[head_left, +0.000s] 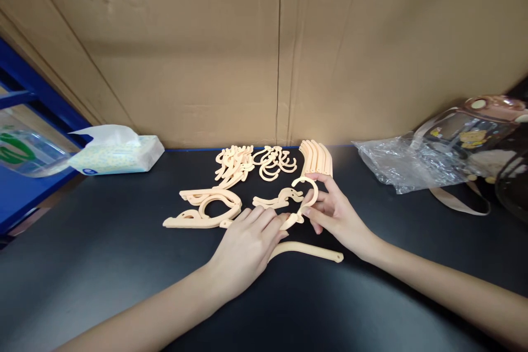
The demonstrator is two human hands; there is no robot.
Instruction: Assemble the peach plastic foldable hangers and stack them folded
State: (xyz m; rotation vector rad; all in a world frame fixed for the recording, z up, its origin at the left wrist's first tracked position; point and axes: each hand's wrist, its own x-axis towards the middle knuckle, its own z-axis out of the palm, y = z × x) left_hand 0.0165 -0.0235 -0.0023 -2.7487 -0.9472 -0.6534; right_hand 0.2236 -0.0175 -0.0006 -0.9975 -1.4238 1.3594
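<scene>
My right hand (342, 220) pinches a beige plastic hanger hook (314, 193), its curve opening to the left. The fingers of my left hand (249, 242) are closed over a beige hanger piece (292, 222); its middle is hidden under them. The lower end of the hook meets this piece between my hands; whether they are joined I cannot tell. Just in front lies a long curved hanger arm (313, 249), one end hidden by my left hand. Behind my fingers rests a short shaped hanger part (280, 198).
Folded hangers (202, 214) lie at the left. Farther back are a pile of small hanger parts (235, 165), loose hooks (274, 164) and a stack of curved arms (317, 158). A tissue pack (119, 155), clear plastic bag (408, 165) and transparent bag (474, 135) flank the black table (124, 264).
</scene>
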